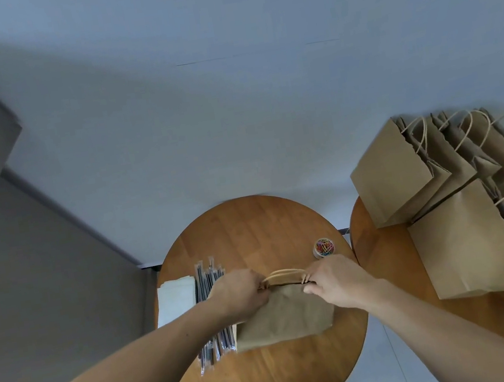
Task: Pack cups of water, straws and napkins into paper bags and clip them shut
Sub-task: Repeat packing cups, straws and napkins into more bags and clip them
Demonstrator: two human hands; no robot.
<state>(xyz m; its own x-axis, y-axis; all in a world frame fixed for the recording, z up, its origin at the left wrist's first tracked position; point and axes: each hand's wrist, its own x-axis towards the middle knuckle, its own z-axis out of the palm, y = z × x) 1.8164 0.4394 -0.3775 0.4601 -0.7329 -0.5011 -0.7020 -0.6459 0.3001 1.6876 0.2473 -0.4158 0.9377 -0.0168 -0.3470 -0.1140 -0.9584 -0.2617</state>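
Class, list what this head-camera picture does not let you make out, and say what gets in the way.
Head view:
- Inside of the paper bag: hidden by its own front wall, with the left hand and right hand gripping its top.
- The straws: partly under the left hand and the bag.
- The jar of clips: clips too small to count.
- The stacked bags: cut off by the right edge; contents hidden.

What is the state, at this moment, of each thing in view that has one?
paper bag: on the table, mouth a narrow slit.
left hand: pinches its left end.
right hand: pinches its right end.
straws: wrapped, lying partly under the bag.
napkins: stacked flat.
paper clip tub: upright, lid unclear.
other bags: leaning together on the second table.
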